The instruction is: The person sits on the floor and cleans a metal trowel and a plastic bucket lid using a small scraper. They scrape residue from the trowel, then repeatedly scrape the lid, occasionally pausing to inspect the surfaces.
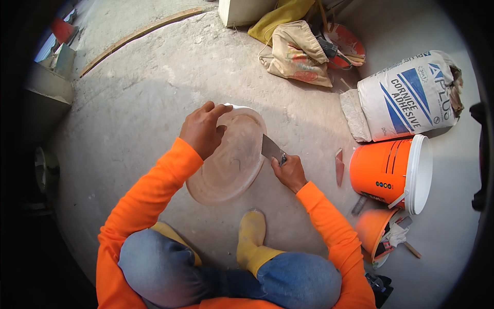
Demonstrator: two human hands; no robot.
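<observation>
While the left hand (202, 130) grips a round plastic lid (229, 157) by its rim, the right hand (289, 172) holds a putty knife (271, 149) against it.

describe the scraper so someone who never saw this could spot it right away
Start at the round translucent lid tilted up above the concrete floor. At its right edge the right hand holds the scraper: a flat grey metal blade, the only tool in hand.

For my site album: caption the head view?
Left hand tilts a round lid while right hand holds a scraper against it.
</observation>
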